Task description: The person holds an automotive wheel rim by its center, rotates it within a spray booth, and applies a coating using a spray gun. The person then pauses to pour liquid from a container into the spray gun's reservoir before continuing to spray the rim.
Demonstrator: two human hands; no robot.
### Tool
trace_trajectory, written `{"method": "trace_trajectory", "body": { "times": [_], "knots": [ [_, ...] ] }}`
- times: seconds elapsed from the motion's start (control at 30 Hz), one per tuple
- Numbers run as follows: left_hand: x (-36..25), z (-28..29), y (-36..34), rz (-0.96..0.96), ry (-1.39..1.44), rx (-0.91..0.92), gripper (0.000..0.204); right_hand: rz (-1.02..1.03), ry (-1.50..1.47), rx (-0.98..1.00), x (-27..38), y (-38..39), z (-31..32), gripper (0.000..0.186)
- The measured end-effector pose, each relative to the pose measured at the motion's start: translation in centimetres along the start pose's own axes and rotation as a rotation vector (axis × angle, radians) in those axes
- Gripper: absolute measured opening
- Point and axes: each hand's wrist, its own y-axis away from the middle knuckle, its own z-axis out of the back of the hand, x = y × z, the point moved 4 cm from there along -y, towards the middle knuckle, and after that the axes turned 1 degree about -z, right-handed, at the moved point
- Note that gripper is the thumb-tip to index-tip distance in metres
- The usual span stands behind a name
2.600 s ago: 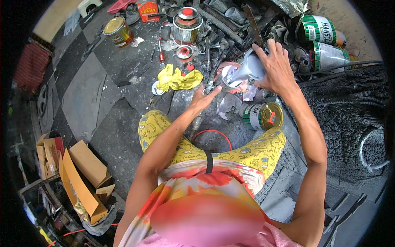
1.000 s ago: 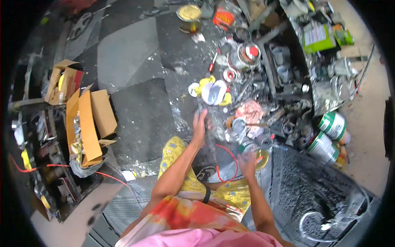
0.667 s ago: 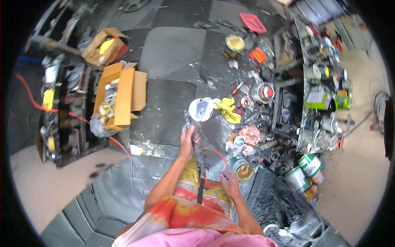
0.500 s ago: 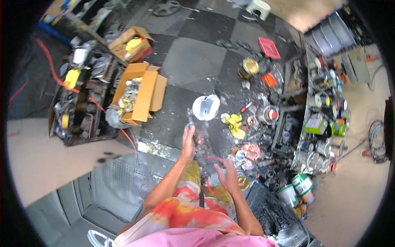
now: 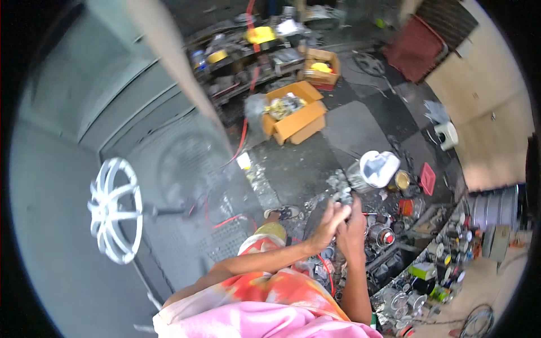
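Note:
Right of centre, my left hand [image 5: 328,225] and my right hand [image 5: 352,228] meet, fingers closed, at the grip of what looks like a paint spray gun [image 5: 341,190]. The gun is grey, smeared and blurred. Just beyond it a white cup [image 5: 376,169] shows its pale, open-looking top; how it joins the gun cannot be made out. A red hose [image 5: 327,273] runs below my right forearm. My fingers hide the handle. On the left a white multi-spoke wheel [image 5: 116,211] is held upright on a dark bar [image 5: 169,210].
A grey-walled booth [image 5: 62,186] encloses the wheel. Open cardboard boxes [image 5: 304,121] and a cluttered shelf [image 5: 231,76] lie beyond. Paint cans [image 5: 402,180], a pink tray [image 5: 428,179] and a jar-filled bench [image 5: 428,276] crowd the right. Red hose also crosses the floor.
My view has swung left, bringing the white wheel into sight. My hands, apart before with the right one open, have come together at the spray gun.

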Motion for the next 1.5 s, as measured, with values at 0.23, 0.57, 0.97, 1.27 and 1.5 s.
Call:
{"method": "trace_trajectory", "body": {
  "times": [0.23,0.57,0.97,1.27,1.5],
  "knots": [
    [-1.2,0.0,10.4,-0.117,-0.063,0.024,0.084,0.085,0.054,0.0,3.8,7.8,-1.4,0.048],
    [-5.6,3.8,19.2,-0.154,-0.7,-0.033,0.087,0.253,-0.096,0.232,6.3,11.3,-3.7,0.04],
    [0.4,30.7,32.8,0.357,-1.119,-0.454,0.065,0.164,-0.427,0.548,13.1,14.6,-8.1,0.032],
    [-1.3,38.0,39.9,0.779,-1.154,-0.35,0.073,0.18,-0.488,0.724,20.7,19.1,-14.1,0.034],
    [-2.4,39.3,43.6,0.732,-1.073,-0.432,0.069,0.149,-0.396,0.826,25.0,21.6,-17.7,0.024]
  ]
}}
